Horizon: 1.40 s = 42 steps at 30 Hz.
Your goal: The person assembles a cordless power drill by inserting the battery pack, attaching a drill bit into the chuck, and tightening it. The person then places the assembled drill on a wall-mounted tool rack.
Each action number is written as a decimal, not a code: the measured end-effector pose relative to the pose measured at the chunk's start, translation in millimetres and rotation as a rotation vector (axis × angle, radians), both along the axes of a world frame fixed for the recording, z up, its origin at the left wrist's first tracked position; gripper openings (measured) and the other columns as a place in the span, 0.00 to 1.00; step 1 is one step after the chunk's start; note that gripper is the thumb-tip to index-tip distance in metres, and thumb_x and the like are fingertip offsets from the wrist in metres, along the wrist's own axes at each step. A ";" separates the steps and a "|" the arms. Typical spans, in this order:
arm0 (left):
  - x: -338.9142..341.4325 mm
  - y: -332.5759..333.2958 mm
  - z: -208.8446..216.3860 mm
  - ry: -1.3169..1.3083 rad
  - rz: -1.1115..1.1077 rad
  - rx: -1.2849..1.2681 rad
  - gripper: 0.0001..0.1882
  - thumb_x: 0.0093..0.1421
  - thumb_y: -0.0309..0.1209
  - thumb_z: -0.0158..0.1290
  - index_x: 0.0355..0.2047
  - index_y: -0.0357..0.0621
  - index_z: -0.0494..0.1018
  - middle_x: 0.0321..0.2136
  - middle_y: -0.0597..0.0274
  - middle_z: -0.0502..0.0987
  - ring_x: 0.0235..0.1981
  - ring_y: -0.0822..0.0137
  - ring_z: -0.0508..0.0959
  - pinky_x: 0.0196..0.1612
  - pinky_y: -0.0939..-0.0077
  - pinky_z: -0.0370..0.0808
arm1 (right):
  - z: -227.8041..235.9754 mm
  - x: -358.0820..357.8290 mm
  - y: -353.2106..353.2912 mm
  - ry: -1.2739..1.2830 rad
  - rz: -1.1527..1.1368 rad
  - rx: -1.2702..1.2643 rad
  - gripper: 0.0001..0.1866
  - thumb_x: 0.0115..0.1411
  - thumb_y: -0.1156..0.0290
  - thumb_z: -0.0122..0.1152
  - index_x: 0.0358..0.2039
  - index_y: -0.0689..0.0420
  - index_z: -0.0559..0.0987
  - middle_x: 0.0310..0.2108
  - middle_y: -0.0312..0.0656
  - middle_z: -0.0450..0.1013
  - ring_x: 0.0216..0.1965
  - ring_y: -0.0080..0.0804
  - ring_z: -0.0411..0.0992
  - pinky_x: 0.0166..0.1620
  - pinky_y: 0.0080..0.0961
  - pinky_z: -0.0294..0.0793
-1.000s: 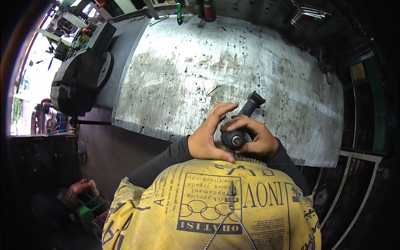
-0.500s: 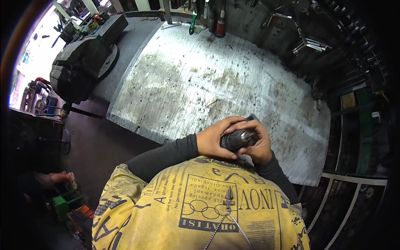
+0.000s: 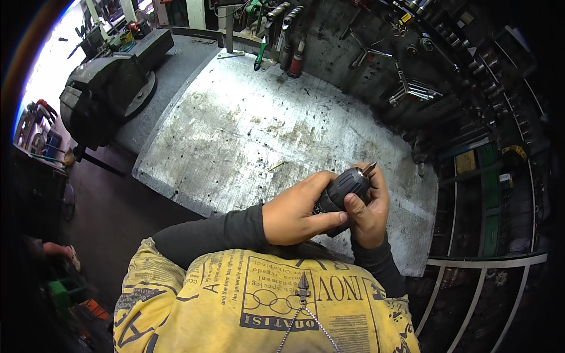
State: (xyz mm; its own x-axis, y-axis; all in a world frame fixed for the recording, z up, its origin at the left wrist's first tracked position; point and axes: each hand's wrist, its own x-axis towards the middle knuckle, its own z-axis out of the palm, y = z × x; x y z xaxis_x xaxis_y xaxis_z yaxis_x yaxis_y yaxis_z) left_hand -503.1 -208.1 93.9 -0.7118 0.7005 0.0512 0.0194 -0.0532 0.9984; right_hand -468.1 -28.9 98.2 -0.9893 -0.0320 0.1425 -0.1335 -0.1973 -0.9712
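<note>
Close to my chest, above the bench's near edge, both hands are closed on a black power drill (image 3: 341, 189). A short pointed bit (image 3: 369, 169) sticks out of its chuck, tilted toward the far right. My left hand (image 3: 294, 213) wraps the drill's body from the left, its thumb along the near side. On the chuck's right side lies my right hand (image 3: 371, 219), thumb on the near face and fingers curled round behind it. The drill's handle is mostly hidden by my hands. Beyond them, a thin yellow stick-like piece (image 3: 276, 166) rests on the worn bench top (image 3: 229, 135).
A big dark bench vise (image 3: 106, 94) stands at the left. Along the back edge are a green-handled tool (image 3: 260, 56) and a red-and-black cylindrical tool (image 3: 296, 62). Wrenches (image 3: 412, 91) hang on the dark back wall. Shelving with a green strip (image 3: 489, 194) flanks the bench's right side.
The drill has turned in my hands: its tip pointed up toward my head and now leans to the far right. My right thumb has moved onto the chuck. The view has shifted slightly.
</note>
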 end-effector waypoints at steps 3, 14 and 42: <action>0.7 -2.4 1.3 -0.161 -0.094 0.076 0.30 0.57 0.38 0.60 0.54 0.34 0.63 0.40 0.48 0.73 0.37 0.57 0.77 0.44 0.67 0.74 | 13.6 -10.2 20.4 0.268 0.026 0.564 0.29 0.47 0.62 0.75 0.44 0.62 0.73 0.42 0.39 0.71 0.43 0.25 0.68 0.48 0.23 0.67; -2.3 -0.7 -3.1 0.208 -0.143 0.051 0.25 0.57 0.33 0.61 0.51 0.36 0.67 0.40 0.52 0.76 0.41 0.63 0.78 0.45 0.70 0.74 | 20.2 -40.1 30.6 0.469 0.421 0.464 0.24 0.38 0.61 0.77 0.35 0.61 0.82 0.26 0.42 0.77 0.26 0.27 0.76 0.30 0.19 0.73; 16.3 -5.9 -25.0 0.584 0.154 -0.088 0.21 0.46 0.35 0.62 0.38 0.38 0.72 0.26 0.51 0.75 0.26 0.49 0.78 0.27 0.63 0.74 | 1.9 -21.1 14.4 0.719 0.130 0.743 0.22 0.38 0.56 0.76 0.22 0.58 0.73 0.16 0.38 0.70 0.16 0.29 0.67 0.22 0.24 0.66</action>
